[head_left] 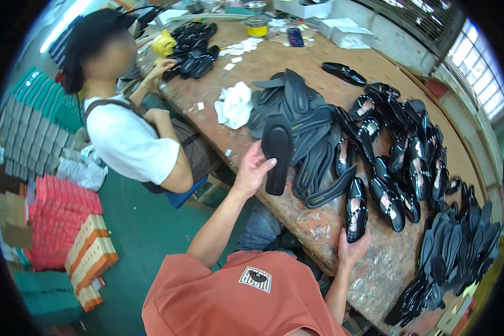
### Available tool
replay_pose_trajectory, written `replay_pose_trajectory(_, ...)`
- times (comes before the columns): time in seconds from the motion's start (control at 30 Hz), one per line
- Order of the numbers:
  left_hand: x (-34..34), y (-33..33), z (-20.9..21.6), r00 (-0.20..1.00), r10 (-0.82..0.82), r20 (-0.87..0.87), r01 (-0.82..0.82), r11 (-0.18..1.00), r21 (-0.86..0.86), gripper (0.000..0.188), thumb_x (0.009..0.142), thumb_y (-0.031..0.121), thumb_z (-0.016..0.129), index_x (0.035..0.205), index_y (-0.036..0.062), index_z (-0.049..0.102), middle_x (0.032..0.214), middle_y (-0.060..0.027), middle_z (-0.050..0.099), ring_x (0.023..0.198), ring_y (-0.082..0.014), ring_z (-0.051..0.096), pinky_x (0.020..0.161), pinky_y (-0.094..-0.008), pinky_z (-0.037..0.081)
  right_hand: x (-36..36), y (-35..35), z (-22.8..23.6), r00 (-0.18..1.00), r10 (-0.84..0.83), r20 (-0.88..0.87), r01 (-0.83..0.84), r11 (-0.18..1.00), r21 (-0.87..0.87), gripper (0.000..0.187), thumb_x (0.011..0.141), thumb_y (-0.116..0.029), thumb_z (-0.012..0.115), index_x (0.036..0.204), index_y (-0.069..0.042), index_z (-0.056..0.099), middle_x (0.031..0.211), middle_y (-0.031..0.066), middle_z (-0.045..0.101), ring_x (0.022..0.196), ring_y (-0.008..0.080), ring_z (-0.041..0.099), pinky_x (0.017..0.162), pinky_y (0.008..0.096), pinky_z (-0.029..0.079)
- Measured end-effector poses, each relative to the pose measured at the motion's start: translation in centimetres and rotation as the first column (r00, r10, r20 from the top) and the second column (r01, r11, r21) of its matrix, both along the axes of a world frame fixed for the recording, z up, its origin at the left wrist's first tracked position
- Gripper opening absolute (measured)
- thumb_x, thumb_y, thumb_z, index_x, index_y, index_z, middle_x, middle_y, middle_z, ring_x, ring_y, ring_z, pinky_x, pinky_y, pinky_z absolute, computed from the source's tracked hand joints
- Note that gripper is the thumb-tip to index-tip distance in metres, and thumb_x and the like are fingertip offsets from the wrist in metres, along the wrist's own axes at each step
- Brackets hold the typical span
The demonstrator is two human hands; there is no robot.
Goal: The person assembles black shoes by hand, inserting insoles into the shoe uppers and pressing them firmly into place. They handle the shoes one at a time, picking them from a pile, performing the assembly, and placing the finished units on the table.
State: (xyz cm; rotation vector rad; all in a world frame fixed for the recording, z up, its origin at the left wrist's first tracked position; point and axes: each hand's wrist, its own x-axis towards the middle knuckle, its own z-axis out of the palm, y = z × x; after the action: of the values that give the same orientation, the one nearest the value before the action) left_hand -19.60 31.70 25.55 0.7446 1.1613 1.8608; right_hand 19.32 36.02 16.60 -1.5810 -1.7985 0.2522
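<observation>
My left hand [253, 169] is closed on a dark insole [278, 148], thumb across its edge, held up at the table's near edge. A glossy black shoe [356, 210] is in my right hand [353, 245], gripped at its lower end with the opening facing up. Between my hands lies a heap of dark grey insoles [305, 120], fanned over one another. Right of that heap, several black patent shoes [417, 159] with straps are piled together. White crumpled cloth or paper [234, 105] rests against the heap's left side.
A seated co-worker [131, 134] at the left reaches toward a yellow object [164, 43] and more black shoes [199, 56]. Another insole pile [451, 241] covers the table's right end. A phone [295, 37] and yellow tin [257, 26] stand far back. Red boxes [67, 213] are stacked on the floor.
</observation>
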Motion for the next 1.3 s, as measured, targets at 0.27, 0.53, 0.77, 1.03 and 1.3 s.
replay_pose_trajectory(0.27,0.0,-2.6,0.6,0.995,-0.033,0.098,0.037,0.998,-0.047,0.068,0.100,-0.006,0.067,0.161,0.0121,0.043,0.132,-0.0079,0.073,0.116,-0.0173,0.072,0.096,-0.0368,0.063,-0.2,-0.3,0.5,0.999,0.035,-0.016,-0.035,0.998,-0.052,0.078,0.079,-0.023,0.092,0.142,0.003,0.055,0.129,0.0262,0.063,0.121,0.0468,0.059,0.106,0.0532,0.046)
replay_pose_trajectory(0.53,0.7,-3.0,0.2,0.983,-0.074,0.171,0.086,0.994,-0.062,0.067,0.101,-0.002,0.067,0.161,0.0123,0.041,0.135,-0.0073,0.070,0.119,-0.0168,0.070,0.095,-0.0369,0.063,0.5,0.1,0.1,0.999,0.049,-0.021,-0.050,0.998,-0.030,0.085,0.075,-0.022,0.093,0.147,0.002,0.054,0.129,0.0261,0.061,0.122,0.0463,0.057,0.107,0.0542,0.045)
replay_pose_trajectory(0.77,4.3,-4.0,-0.2,0.936,-0.011,0.352,0.095,0.970,-0.223,0.047,0.107,0.010,0.066,0.152,0.0152,0.051,0.132,-0.0037,0.069,0.118,-0.0155,0.070,0.087,-0.0347,0.064,-3.4,-2.0,6.6,0.993,0.120,-0.024,-0.115,0.984,0.136,0.086,0.085,-0.017,0.087,0.158,0.002,0.045,0.146,0.0249,0.055,0.138,0.0431,0.052,0.117,0.0533,0.040)
replay_pose_trajectory(1.03,9.2,-6.4,-1.5,0.971,0.237,0.011,-0.237,0.971,-0.035,0.066,0.106,0.013,0.068,0.165,0.0106,0.038,0.145,-0.0063,0.062,0.130,-0.0152,0.060,0.107,-0.0325,0.052,-9.4,-3.1,5.8,0.530,0.398,-0.749,-0.841,0.358,-0.406,0.020,0.107,-0.009,0.066,0.121,0.004,0.073,0.102,0.0012,0.074,0.091,0.0084,0.064,0.083,0.0267,0.053)
replay_pose_trajectory(1.3,5.4,-19.7,-5.8,0.780,0.592,0.202,-0.553,0.804,-0.220,0.036,0.115,0.023,0.058,0.140,-0.0019,0.066,0.123,-0.0100,0.077,0.108,-0.0137,0.072,0.098,-0.0303,0.059,-13.2,-4.2,4.4,0.331,0.637,-0.696,-0.868,-0.083,-0.489,0.024,0.107,-0.006,0.065,0.127,0.004,0.073,0.102,0.0004,0.074,0.089,0.0067,0.062,0.080,0.0238,0.052)
